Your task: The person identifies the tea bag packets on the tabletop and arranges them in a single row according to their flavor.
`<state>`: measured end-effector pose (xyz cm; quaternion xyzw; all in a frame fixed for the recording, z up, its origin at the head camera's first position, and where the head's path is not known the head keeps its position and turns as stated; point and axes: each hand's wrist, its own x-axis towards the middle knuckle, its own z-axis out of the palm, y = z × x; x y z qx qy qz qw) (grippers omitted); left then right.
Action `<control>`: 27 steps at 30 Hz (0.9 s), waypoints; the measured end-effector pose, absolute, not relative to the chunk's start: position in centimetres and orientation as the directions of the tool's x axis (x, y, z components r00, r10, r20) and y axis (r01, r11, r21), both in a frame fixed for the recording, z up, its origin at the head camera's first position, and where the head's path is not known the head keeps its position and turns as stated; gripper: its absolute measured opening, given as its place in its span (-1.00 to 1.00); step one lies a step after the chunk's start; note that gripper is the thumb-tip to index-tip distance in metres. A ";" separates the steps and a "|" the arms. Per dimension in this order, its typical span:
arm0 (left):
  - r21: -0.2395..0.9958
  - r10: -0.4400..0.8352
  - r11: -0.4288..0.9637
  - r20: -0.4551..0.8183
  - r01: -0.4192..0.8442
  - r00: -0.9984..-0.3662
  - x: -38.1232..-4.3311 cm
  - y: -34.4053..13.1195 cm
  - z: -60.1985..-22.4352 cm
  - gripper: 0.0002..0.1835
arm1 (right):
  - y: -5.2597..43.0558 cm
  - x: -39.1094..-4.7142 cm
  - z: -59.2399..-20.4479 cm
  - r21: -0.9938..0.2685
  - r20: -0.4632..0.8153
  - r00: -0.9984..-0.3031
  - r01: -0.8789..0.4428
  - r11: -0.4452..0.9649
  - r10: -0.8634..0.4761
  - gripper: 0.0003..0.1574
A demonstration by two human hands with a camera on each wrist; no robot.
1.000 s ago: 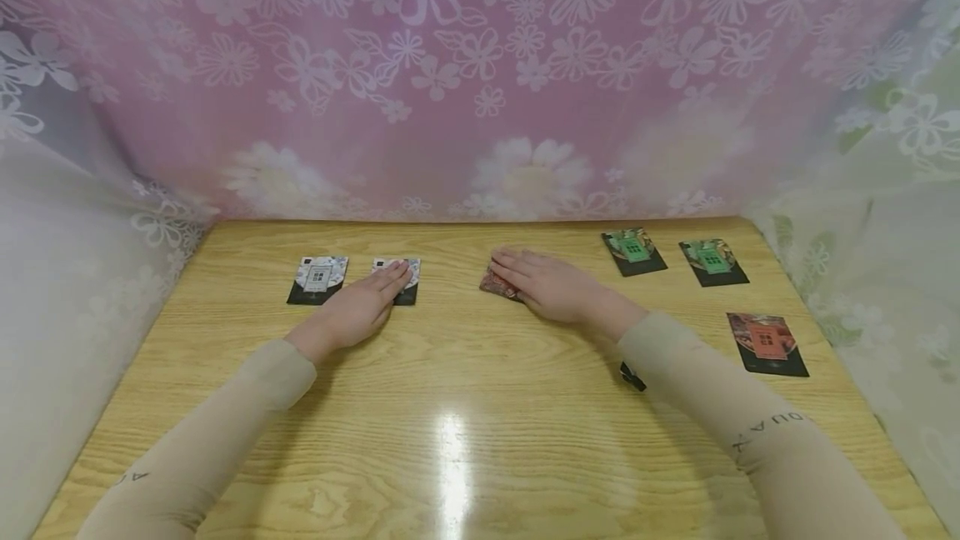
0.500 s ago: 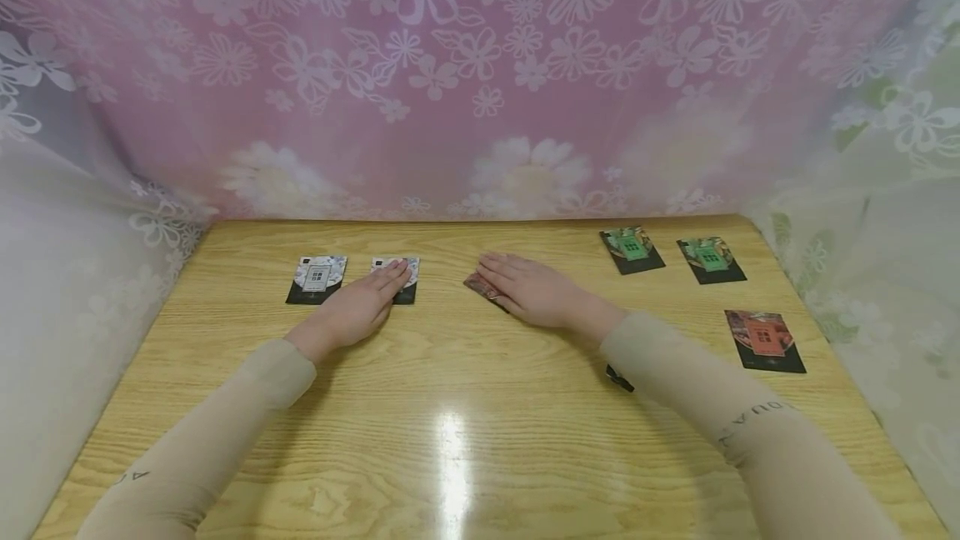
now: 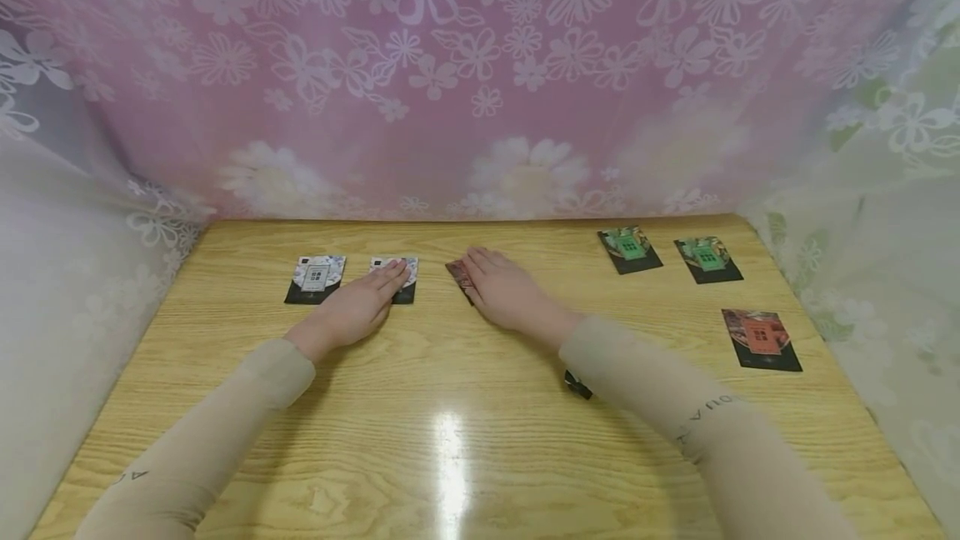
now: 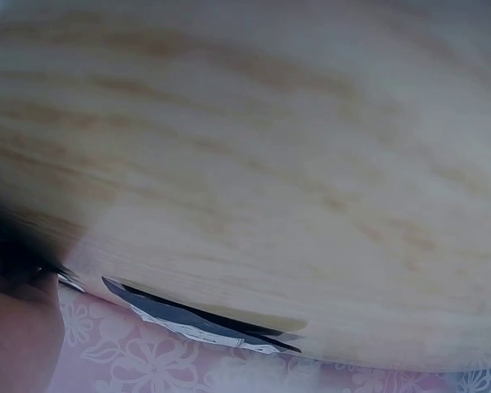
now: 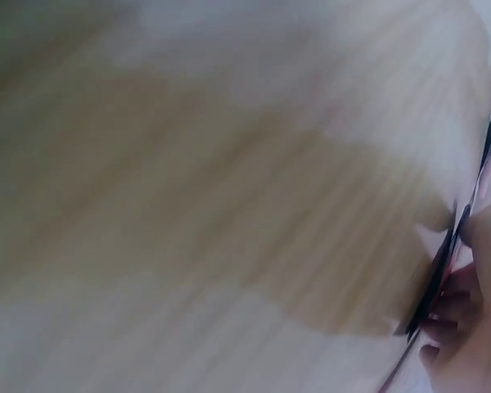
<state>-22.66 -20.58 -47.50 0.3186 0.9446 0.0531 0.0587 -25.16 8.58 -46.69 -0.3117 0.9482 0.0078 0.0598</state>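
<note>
My left hand (image 3: 360, 298) lies with extended fingers over a white-and-black packet (image 3: 407, 293), covering its middle. Left of that hand a matching white packet (image 3: 315, 277) lies flat; its thin edge shows as the packet (image 4: 204, 322) in the left wrist view. Just across a narrow strip of wood, my right hand (image 3: 508, 288) presses flat on a red-and-black packet (image 3: 458, 274), most of which is hidden under the fingers. In the right wrist view, the fingertips of this hand (image 5: 466, 327) touch the dark packet (image 5: 436, 282), seen edge-on.
Two green-and-black packets (image 3: 630, 248) (image 3: 708, 259) lie at the back right of the wooden table (image 3: 360, 423). Nearer the right edge is another red packet (image 3: 762, 340). A small black object (image 3: 577, 384) shows beside the right sleeve. Floral curtains (image 3: 480, 107) surround the table.
My right hand has slid left across the table with the red packet under its fingers, closer to the left hand. The left hand and the other packets have stayed in place.
</note>
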 end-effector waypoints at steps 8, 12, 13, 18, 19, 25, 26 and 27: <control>0.136 0.604 0.794 -0.078 0.592 -0.793 -22.7 -20.6 -47.6 -0.37 | 7.7 -25.3 -46.7 -0.042 -0.085 -0.834 -0.543 0.839 -0.545 -0.19; 0.130 0.606 0.794 -0.076 0.594 -0.792 -22.7 -20.6 -47.6 -0.37 | 9.0 -25.6 -46.3 -0.081 -0.056 -0.785 -0.612 0.787 -0.617 -0.20; 0.128 0.605 0.794 -0.076 0.594 -0.793 -22.7 -20.6 -47.6 -0.37 | 9.3 -25.7 -46.3 -0.090 -0.053 -0.768 -0.633 0.769 -0.638 -0.20; 0.127 0.602 0.796 -0.075 0.592 -0.795 -22.7 -20.7 -47.6 -0.37 | 10.8 -26.4 -46.2 -0.130 -0.057 -0.687 -0.715 0.687 -0.725 -0.19; 0.126 0.603 0.796 -0.073 0.592 -0.794 -22.7 -20.7 -47.6 -0.37 | 11.0 -26.5 -46.2 -0.140 -0.055 -0.672 -0.727 0.672 -0.738 -0.19; 0.129 0.606 0.793 -0.068 0.595 -0.792 -22.7 -20.7 -47.7 -0.37 | 11.0 -27.1 -46.2 -0.164 -0.053 -0.613 -0.773 0.613 -0.788 -0.20; 0.132 0.606 0.793 -0.069 0.595 -0.792 -22.7 -20.7 -47.6 -0.37 | 10.9 -27.1 -46.2 -0.163 -0.056 -0.608 -0.777 0.608 -0.792 -0.20; 0.134 0.606 0.793 -0.067 0.595 -0.793 -22.7 -20.6 -47.6 -0.37 | 10.8 -27.2 -46.2 -0.161 -0.059 -0.601 -0.782 0.602 -0.797 -0.21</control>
